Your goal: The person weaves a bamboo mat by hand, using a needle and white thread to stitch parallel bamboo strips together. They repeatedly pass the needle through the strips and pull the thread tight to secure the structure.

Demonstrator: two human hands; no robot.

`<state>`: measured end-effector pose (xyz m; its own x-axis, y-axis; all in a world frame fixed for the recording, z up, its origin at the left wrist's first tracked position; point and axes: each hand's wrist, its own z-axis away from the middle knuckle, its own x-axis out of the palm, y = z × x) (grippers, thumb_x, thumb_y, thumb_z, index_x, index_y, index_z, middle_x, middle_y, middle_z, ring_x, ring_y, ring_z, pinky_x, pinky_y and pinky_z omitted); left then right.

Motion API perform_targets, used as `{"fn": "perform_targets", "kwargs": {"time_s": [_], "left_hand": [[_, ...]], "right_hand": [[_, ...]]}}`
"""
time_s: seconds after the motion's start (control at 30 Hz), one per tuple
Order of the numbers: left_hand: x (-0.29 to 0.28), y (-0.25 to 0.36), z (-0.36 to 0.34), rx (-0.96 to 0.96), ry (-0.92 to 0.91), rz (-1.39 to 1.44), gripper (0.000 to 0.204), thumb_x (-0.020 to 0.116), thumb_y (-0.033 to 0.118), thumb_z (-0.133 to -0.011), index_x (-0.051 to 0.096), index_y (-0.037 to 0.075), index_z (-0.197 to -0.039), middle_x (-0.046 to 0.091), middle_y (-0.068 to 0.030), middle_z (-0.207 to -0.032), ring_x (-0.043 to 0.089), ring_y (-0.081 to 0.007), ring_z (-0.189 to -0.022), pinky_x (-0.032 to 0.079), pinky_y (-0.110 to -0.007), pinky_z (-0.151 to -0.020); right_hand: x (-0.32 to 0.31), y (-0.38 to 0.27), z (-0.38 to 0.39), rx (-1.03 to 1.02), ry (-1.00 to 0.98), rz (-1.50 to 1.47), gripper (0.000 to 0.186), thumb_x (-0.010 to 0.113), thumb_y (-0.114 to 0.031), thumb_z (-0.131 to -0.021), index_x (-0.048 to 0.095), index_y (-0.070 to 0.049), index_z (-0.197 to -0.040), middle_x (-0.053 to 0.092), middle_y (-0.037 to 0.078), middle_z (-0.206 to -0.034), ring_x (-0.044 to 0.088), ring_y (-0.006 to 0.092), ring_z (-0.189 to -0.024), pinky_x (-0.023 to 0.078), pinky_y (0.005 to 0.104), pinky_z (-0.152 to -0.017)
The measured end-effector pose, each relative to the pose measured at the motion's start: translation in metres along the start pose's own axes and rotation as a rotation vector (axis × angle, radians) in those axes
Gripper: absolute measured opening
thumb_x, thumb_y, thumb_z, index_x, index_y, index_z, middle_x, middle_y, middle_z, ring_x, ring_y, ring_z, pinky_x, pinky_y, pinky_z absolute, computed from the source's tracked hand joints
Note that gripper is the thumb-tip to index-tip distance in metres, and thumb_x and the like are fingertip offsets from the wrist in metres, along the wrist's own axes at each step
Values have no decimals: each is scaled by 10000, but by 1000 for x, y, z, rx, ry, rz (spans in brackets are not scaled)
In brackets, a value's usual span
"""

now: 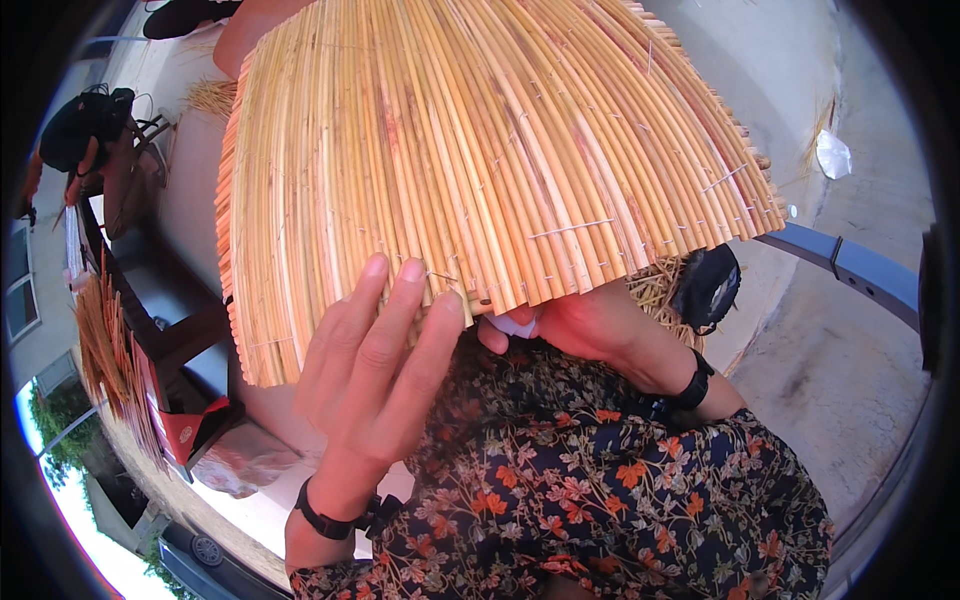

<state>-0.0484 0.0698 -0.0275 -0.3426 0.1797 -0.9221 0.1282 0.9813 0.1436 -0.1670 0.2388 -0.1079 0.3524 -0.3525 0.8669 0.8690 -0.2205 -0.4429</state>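
Note:
A large panel of straw-coloured reeds (430, 150), laid side by side and stitched with thin pale ties, spreads out in front of me. My left hand (370, 360) rests on its near edge, fingers stretched and apart, fingertips on the reeds; the thumb is out of sight. Beside the index fingertip, a short reed end (480, 303) sticks out at the edge. My right hand (565, 325) is curled in beneath that same edge, its fingers mostly hidden by the panel. Something white (515, 325) shows at those fingers, too covered to name.
Left of the panel stand a dark frame-like structure (160, 270) and a bundle of thin reddish-brown stalks (110, 350). Loose straw (655, 295) and a black item (707, 288) lie under the right side. A blue-grey metal bar (850, 262) runs at right; a white scrap (832, 155) lies on the concrete.

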Motion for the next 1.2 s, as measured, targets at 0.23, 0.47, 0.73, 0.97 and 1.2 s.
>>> {"fn": "perform_targets", "kwargs": {"time_s": [0.23, 0.47, 0.73, 0.97, 1.2], "left_hand": [[10, -6, 12, 20, -18, 6, 292, 742, 96, -841, 756, 110, -1132, 718, -135, -1221, 697, -348, -1134, 583, -396, -823], [36, -6, 56, -76, 83, 43, 301, 734, 67, -834, 755, 106, -1131, 712, -127, -1233, 684, -337, -1158, 571, -413, -872], [43, -7, 64, -136, 197, 102, 342, 741, 56, -794, 765, 96, -1133, 715, -112, -1187, 697, -315, -1114, 563, -386, -903], [58, -6, 59, -165, 315, 114, 298, 751, 69, -738, 799, 96, -1031, 724, -91, -1090, 714, -289, -1042, 564, -346, -854], [65, -5, 56, -185, 365, 97, 289, 754, 87, -706, 808, 111, -989, 727, -79, -1056, 709, -271, -1024, 554, -353, -834]], "right_hand": [[-10, 1, 13, 2, 190, 674, 234, 623, -194, -989, 701, -25, -1130, 735, 123, -1011, 704, 222, -894, 572, 367, -808], [67, -48, 74, 62, -27, 1982, 289, 743, -165, -890, 696, -75, -1160, 685, 80, -985, 692, 277, -850, 570, 371, -746], [44, -42, -31, -386, -152, 1856, 98, 671, -168, -853, 678, -71, -854, 633, 125, -856, 656, 355, -831, 512, 471, -717], [41, -43, -54, -239, -285, 1868, 108, 683, -171, -832, 680, -63, -827, 652, 143, -854, 650, 370, -860, 502, 482, -747], [33, -43, -65, -450, -481, 1812, 137, 712, -163, -835, 623, -60, -825, 596, 118, -850, 624, 356, -852, 495, 460, -733]]}}
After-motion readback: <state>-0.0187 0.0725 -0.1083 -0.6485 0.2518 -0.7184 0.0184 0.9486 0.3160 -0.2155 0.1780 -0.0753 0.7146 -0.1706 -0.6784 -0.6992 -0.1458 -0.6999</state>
